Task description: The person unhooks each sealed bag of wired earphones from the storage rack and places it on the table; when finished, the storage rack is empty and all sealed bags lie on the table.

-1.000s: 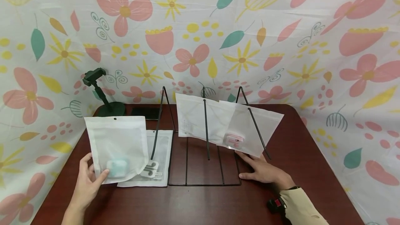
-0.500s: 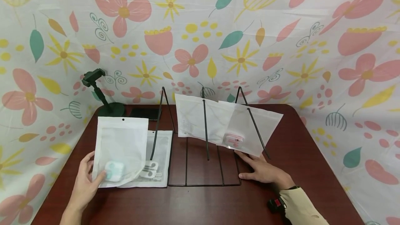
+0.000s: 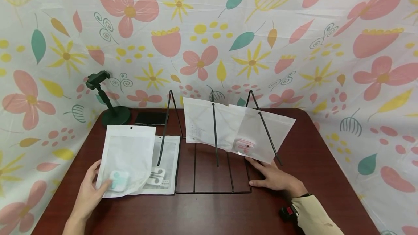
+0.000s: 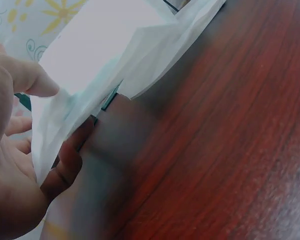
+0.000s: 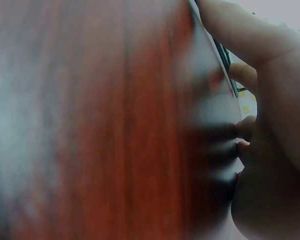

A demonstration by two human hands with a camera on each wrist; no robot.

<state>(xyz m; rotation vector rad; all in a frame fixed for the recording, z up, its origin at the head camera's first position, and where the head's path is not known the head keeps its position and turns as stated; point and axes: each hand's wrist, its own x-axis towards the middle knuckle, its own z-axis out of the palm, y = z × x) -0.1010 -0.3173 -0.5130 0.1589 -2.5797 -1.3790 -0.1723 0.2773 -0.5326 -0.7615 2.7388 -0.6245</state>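
Observation:
My left hand (image 3: 88, 191) pinches the lower left edge of a white zip pouch (image 3: 130, 148), thumb in front and fingers behind. A pale teal case (image 3: 119, 180) shows through its lower part. This pouch overlaps a second pouch (image 3: 171, 155), which lies on the table with white earphones (image 3: 156, 176) inside. In the left wrist view the held pouch (image 4: 100, 45) slants over the table. My right hand (image 3: 274, 177) rests on the table at the right side of a black wire rack (image 3: 213, 193), fingers extended and touching its base.
Two pouches hang on the rack's prongs, a left one (image 3: 202, 122) and a right one (image 3: 267, 130) with a pink-and-white case. Behind stand a black phone holder (image 3: 112, 106) and a flat black phone-like slab (image 3: 151, 118). A flowered cloth (image 3: 209, 35) backs the table.
The held pouch has swung right and come down lower, turning more upright over the second pouch. My right hand and the rack have stayed in place.

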